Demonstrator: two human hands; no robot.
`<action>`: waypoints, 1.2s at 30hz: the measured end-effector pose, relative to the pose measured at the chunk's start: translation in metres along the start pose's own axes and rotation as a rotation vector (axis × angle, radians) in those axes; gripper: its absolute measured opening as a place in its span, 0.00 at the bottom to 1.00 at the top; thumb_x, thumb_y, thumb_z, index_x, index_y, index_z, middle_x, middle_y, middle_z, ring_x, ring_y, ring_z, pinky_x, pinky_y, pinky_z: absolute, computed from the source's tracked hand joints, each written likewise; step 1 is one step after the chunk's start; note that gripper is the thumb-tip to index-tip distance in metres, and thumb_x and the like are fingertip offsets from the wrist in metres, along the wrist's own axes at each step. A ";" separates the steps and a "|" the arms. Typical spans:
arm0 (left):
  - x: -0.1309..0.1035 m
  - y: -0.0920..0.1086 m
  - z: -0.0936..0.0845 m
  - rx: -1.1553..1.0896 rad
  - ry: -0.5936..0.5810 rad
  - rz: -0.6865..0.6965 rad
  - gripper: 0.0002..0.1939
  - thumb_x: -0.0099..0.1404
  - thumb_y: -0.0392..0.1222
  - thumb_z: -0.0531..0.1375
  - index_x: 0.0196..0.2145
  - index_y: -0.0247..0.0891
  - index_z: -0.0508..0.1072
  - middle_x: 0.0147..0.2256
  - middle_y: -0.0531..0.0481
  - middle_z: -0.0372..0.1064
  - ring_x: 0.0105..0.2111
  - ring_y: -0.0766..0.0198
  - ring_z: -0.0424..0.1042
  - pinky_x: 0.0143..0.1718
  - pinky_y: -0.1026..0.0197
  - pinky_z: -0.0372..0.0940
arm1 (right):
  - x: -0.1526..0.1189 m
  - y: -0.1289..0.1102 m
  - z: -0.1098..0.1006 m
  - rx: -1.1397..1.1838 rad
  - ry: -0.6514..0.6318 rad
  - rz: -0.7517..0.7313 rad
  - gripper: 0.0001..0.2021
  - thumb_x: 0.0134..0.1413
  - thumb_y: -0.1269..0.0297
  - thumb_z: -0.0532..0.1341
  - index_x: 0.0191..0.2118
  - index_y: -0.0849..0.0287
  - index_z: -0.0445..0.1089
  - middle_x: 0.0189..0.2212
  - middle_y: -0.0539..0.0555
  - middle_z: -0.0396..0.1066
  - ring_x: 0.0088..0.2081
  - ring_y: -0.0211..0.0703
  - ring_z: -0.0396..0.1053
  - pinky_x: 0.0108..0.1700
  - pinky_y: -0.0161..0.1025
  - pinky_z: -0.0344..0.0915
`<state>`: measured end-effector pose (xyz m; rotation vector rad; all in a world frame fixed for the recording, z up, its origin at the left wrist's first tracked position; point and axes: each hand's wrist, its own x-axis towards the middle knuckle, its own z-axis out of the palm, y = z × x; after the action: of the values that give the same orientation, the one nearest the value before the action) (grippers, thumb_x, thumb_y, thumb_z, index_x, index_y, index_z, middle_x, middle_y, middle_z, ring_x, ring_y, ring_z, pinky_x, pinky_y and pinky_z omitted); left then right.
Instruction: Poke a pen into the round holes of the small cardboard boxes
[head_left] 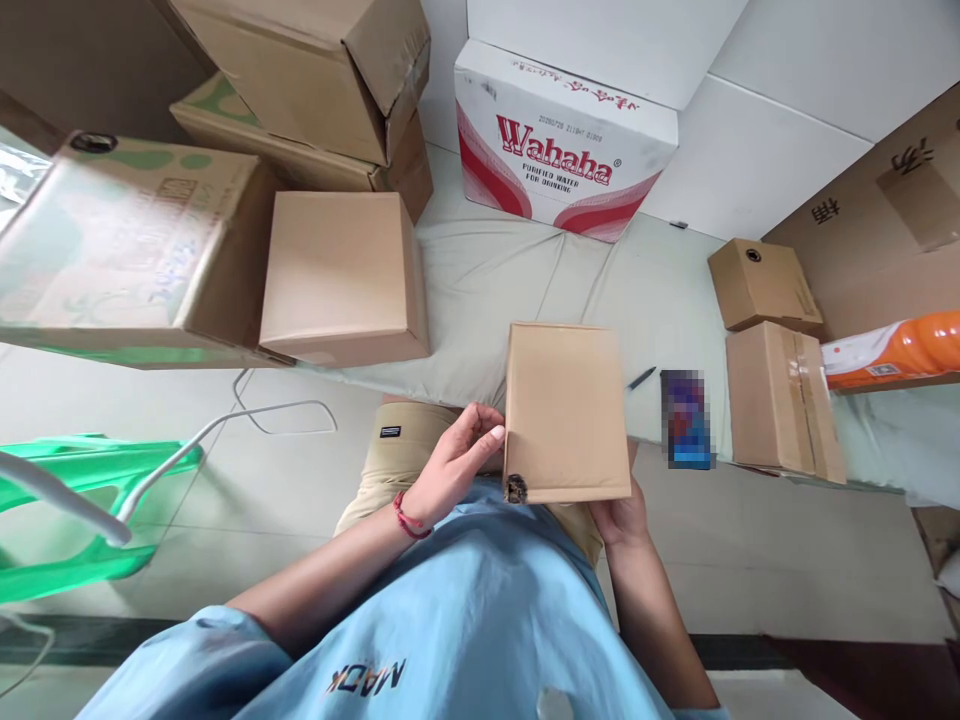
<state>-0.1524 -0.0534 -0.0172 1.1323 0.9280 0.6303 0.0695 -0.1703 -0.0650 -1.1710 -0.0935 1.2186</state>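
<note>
A small brown cardboard box (pixel 568 410) is held in front of my lap, partly over the edge of the cloth-covered surface. It has a dark, torn-looking spot at its near left corner. My left hand (pixel 457 458) grips the box's left side, thumb and fingers bent at its edge; a red string bracelet circles that wrist. From below and the right, my right hand (pixel 622 512) supports the box, its fingers mostly hidden behind it. Right of the box lie a dark pen (pixel 642 378) and a phone (pixel 685 420) with a blurred screen.
A plain cardboard box (pixel 334 275) and larger cartons (pixel 135 240) stand on the left. A white-and-red Wahaha carton (pixel 562 140) is at the back. Small boxes (pixel 784 400) and an orange bottle (pixel 892 350) sit right. A green plastic rack (pixel 90 560) is lower left.
</note>
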 end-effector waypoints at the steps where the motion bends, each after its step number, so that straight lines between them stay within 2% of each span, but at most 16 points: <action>1: 0.002 -0.002 0.001 -0.026 0.017 -0.039 0.28 0.69 0.68 0.65 0.43 0.38 0.73 0.40 0.50 0.71 0.40 0.61 0.70 0.44 0.60 0.68 | -0.001 0.002 -0.001 -0.019 0.008 -0.010 0.22 0.58 0.45 0.73 0.53 0.51 0.82 0.58 0.54 0.82 0.64 0.56 0.76 0.69 0.55 0.71; 4: 0.007 -0.006 0.000 -0.068 0.046 -0.113 0.29 0.66 0.68 0.67 0.45 0.38 0.75 0.40 0.50 0.73 0.41 0.59 0.71 0.42 0.61 0.68 | -0.003 0.004 -0.003 -0.071 -0.014 -0.034 0.24 0.60 0.44 0.72 0.56 0.50 0.80 0.63 0.54 0.79 0.68 0.56 0.72 0.72 0.56 0.67; 8: 0.009 -0.010 -0.006 -0.134 0.066 -0.147 0.31 0.67 0.71 0.65 0.48 0.37 0.78 0.41 0.47 0.78 0.44 0.55 0.75 0.43 0.59 0.69 | -0.007 -0.001 0.001 -0.139 -0.031 -0.069 0.31 0.59 0.41 0.72 0.63 0.46 0.76 0.70 0.52 0.71 0.73 0.55 0.66 0.76 0.57 0.61; 11: 0.008 -0.012 -0.013 -0.197 0.008 -0.126 0.34 0.68 0.74 0.62 0.51 0.39 0.80 0.47 0.43 0.80 0.52 0.47 0.77 0.51 0.53 0.73 | -0.013 -0.008 0.004 -0.213 -0.042 -0.112 0.34 0.59 0.42 0.72 0.68 0.45 0.72 0.73 0.51 0.67 0.75 0.55 0.61 0.77 0.58 0.58; 13: 0.006 -0.014 -0.015 -0.212 -0.027 -0.121 0.34 0.67 0.72 0.65 0.53 0.40 0.81 0.50 0.42 0.81 0.58 0.43 0.75 0.59 0.50 0.71 | -0.020 -0.015 0.006 -0.303 -0.082 -0.163 0.35 0.61 0.44 0.71 0.70 0.44 0.69 0.73 0.52 0.66 0.75 0.55 0.61 0.77 0.58 0.57; 15: 0.006 -0.016 -0.015 -0.264 -0.042 -0.169 0.34 0.64 0.71 0.69 0.53 0.40 0.82 0.51 0.42 0.82 0.61 0.41 0.75 0.63 0.48 0.70 | -0.028 -0.022 0.009 -0.407 -0.143 -0.226 0.33 0.66 0.47 0.69 0.73 0.43 0.66 0.74 0.52 0.65 0.74 0.54 0.63 0.76 0.56 0.59; 18: 0.008 -0.024 -0.011 -0.442 -0.029 -0.298 0.35 0.60 0.71 0.72 0.51 0.37 0.82 0.47 0.42 0.84 0.57 0.41 0.79 0.59 0.46 0.73 | -0.041 -0.029 0.015 -0.521 -0.240 -0.335 0.32 0.70 0.51 0.66 0.75 0.42 0.62 0.75 0.54 0.63 0.72 0.54 0.66 0.73 0.53 0.65; 21: 0.013 -0.035 -0.010 -0.542 0.004 -0.359 0.34 0.58 0.67 0.75 0.50 0.37 0.82 0.43 0.43 0.84 0.48 0.47 0.82 0.50 0.51 0.76 | -0.048 -0.031 0.022 -0.551 -0.294 -0.413 0.36 0.70 0.54 0.67 0.78 0.40 0.57 0.73 0.55 0.66 0.70 0.55 0.69 0.69 0.53 0.69; 23: 0.015 -0.041 -0.012 -0.530 0.027 -0.340 0.32 0.57 0.64 0.77 0.49 0.38 0.83 0.41 0.45 0.84 0.43 0.53 0.82 0.44 0.57 0.75 | -0.049 -0.032 0.024 -0.552 -0.312 -0.423 0.38 0.69 0.55 0.68 0.78 0.39 0.54 0.71 0.56 0.68 0.67 0.55 0.72 0.68 0.54 0.71; 24: 0.015 -0.043 -0.013 -0.515 0.030 -0.320 0.32 0.56 0.63 0.78 0.49 0.39 0.83 0.41 0.46 0.84 0.42 0.55 0.82 0.42 0.59 0.75 | -0.048 -0.032 0.024 -0.559 -0.322 -0.411 0.37 0.68 0.56 0.68 0.78 0.39 0.56 0.70 0.57 0.69 0.67 0.55 0.72 0.67 0.54 0.71; 28: 0.012 -0.048 -0.020 -0.456 -0.042 -0.181 0.31 0.57 0.61 0.79 0.51 0.41 0.82 0.48 0.46 0.83 0.47 0.56 0.80 0.47 0.61 0.74 | -0.038 -0.035 0.016 -0.529 -0.325 -0.361 0.25 0.65 0.54 0.69 0.66 0.47 0.76 0.67 0.56 0.72 0.68 0.59 0.69 0.70 0.55 0.68; 32: 0.008 -0.047 -0.020 -0.378 -0.161 -0.032 0.27 0.65 0.53 0.76 0.56 0.42 0.77 0.53 0.43 0.80 0.53 0.56 0.79 0.55 0.58 0.72 | -0.026 -0.034 0.002 -0.292 -0.211 -0.304 0.24 0.57 0.55 0.70 0.60 0.45 0.81 0.63 0.54 0.77 0.66 0.60 0.71 0.69 0.59 0.66; 36: 0.008 -0.047 -0.016 -0.297 -0.243 0.045 0.24 0.70 0.46 0.72 0.59 0.42 0.73 0.57 0.40 0.78 0.56 0.56 0.78 0.58 0.55 0.72 | -0.021 -0.030 -0.010 -0.167 -0.060 -0.266 0.27 0.51 0.60 0.69 0.59 0.42 0.80 0.58 0.52 0.81 0.62 0.58 0.75 0.68 0.61 0.65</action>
<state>-0.1639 -0.0546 -0.0660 0.9398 0.5799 0.6282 0.0870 -0.1889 -0.0368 -1.2229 -0.3908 1.0242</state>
